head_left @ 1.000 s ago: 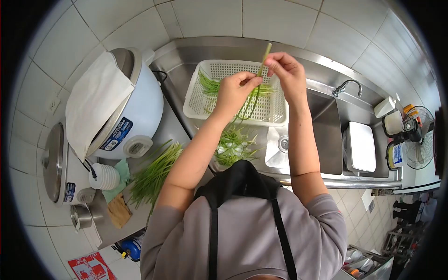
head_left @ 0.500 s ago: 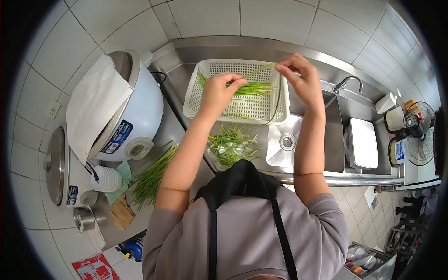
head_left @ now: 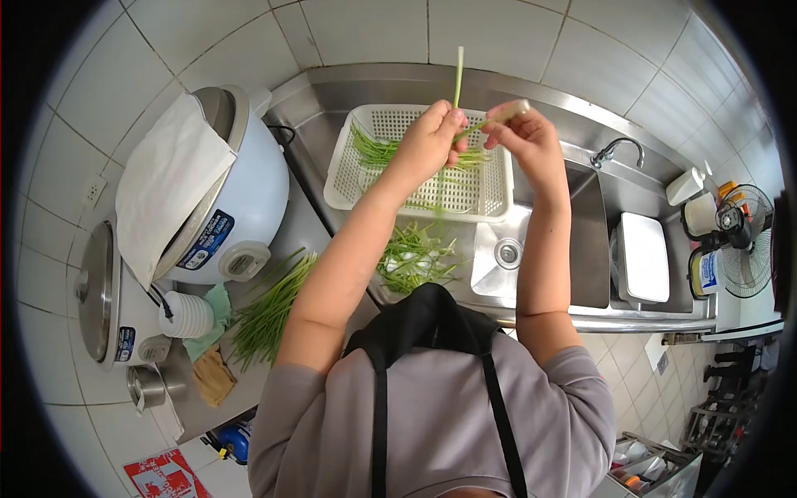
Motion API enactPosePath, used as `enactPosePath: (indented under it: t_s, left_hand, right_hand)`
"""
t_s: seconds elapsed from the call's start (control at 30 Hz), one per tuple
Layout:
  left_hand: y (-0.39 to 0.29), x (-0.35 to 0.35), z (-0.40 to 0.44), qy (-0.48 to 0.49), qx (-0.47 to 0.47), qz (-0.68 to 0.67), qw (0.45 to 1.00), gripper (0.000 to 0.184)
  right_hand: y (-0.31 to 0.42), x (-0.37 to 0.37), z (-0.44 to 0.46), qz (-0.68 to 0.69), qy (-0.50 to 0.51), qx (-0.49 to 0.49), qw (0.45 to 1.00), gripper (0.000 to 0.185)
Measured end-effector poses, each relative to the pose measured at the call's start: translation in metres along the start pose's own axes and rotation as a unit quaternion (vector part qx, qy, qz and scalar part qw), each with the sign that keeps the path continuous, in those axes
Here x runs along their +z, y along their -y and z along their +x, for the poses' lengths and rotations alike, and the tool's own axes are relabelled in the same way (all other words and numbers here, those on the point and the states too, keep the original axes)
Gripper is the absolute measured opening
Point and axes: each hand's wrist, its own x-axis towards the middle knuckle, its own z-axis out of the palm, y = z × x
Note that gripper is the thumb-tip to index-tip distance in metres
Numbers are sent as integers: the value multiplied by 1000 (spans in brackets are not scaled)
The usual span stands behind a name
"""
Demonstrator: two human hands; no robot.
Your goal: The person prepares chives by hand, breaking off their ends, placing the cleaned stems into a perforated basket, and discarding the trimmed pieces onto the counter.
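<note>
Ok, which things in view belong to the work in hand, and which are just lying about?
Likely in use:
- left hand, gripping a green stalk
- right hand, blurred pale strand at its fingers
- white basket with stalks
- loose greens
- green bundle

Apparently just lying about:
- blue rice cooker
- brown cloth
- fan

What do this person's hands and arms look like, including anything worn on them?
The left hand and right hand are bare, with no gloves or watch visible. The grey shirt has short sleeves, leaving the forearms uncovered, and black straps run down over it.
</note>
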Motion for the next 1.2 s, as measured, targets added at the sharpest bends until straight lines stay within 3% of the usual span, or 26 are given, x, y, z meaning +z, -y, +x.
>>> enactPosePath:
  t_s: [0.07,0.23,0.3,0.4,0.53,0.67,0.8,0.83,0.97,1.03,1.13,1.2]
  left_hand:
    - [0,-3,1,-17,34,49,998,23]
    - [15,-12,1,-39,139,122,982,22]
    - [13,-14,-1,19,65,25,997,23]
    - [-4,-16,-10,68,-22,-111,991,23]
    - [-16,-20,-11,59,-38,-160,985,23]
    - [-16,-40,-12,71,-25,-288,955,22]
    - [-21,-59,-11,45,56,-331,941,23]
    - [-23,-62,-8,26,78,-325,942,23]
    - [-29,-61,-7,-51,137,-286,947,23]
    - [-30,-57,-7,-93,154,-269,946,23]
    - [-30,-51,-8,-152,177,-267,935,22]
    - [-31,-50,-10,-181,193,-275,924,22]
  right_hand:
    - [3,1,-5,-159,-1,-22,987,8]
    - [6,4,-8,-252,46,-126,958,6]
    - [-6,6,-4,-217,19,-153,964,5]
    - [-15,15,1,128,26,-39,991,3]
    - [-25,26,8,412,25,0,911,4]
    - [-17,19,13,367,-55,-26,928,9]
    - [-33,32,-2,292,17,89,952,14]
    - [-57,42,-16,311,102,141,934,15]
    - [-59,76,-41,280,118,218,928,18]
    - [-39,91,-44,165,85,231,955,17]
    - [-48,110,-42,22,45,55,997,18]
    - [-53,110,-39,3,24,28,999,18]
